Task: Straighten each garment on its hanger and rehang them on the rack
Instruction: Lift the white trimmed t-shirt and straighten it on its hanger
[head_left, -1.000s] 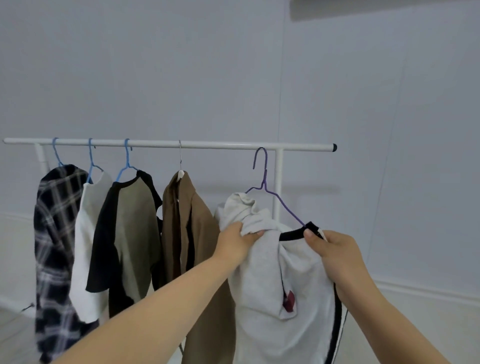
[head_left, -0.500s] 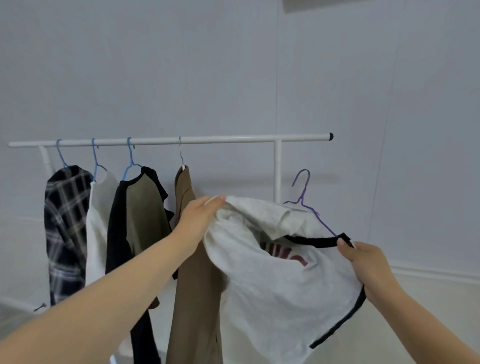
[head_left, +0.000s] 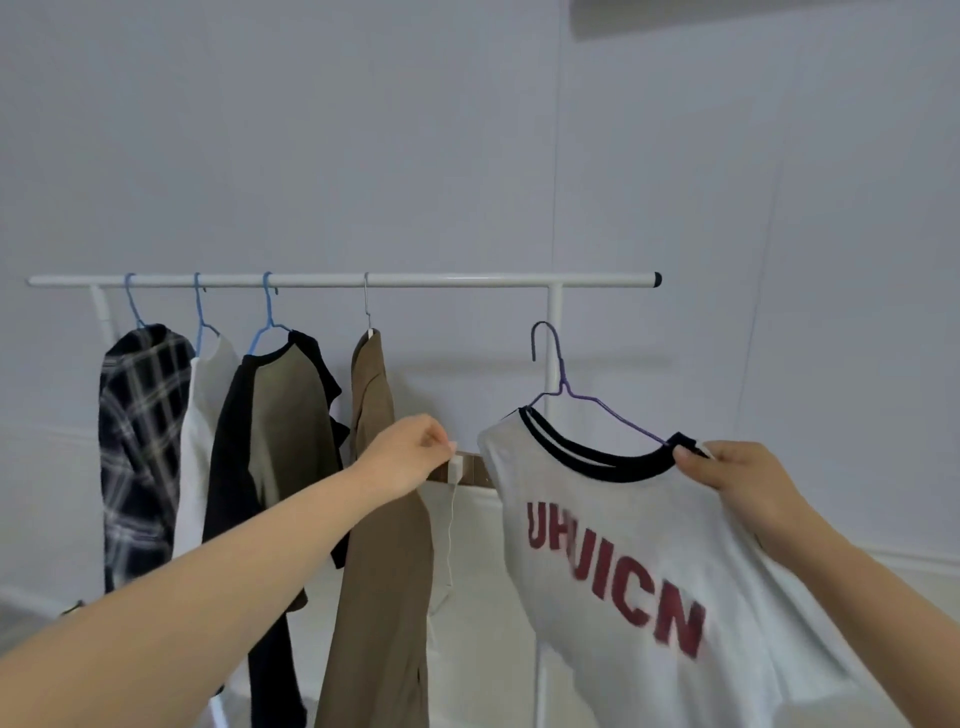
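The right hand (head_left: 737, 470) is clamped on the black-trimmed collar of the white T-shirt (head_left: 639, 571), where the purple hanger (head_left: 576, 395) runs into the neckline; shirt and hanger are carried free of the rack rail (head_left: 467, 281). The left hand (head_left: 410, 457) is seen with fingertips pinched together, and something small and pale appears to be held there, though what it is cannot be told. The hanger's hook is found above and to the left of the right hand, below the rail, with the open stretch of rail straight above it. The shirt's shoulder line runs from the right hand leftward toward the left hand. By this judgement, the right hand is the nearer one for lifting the hook onto the rail.
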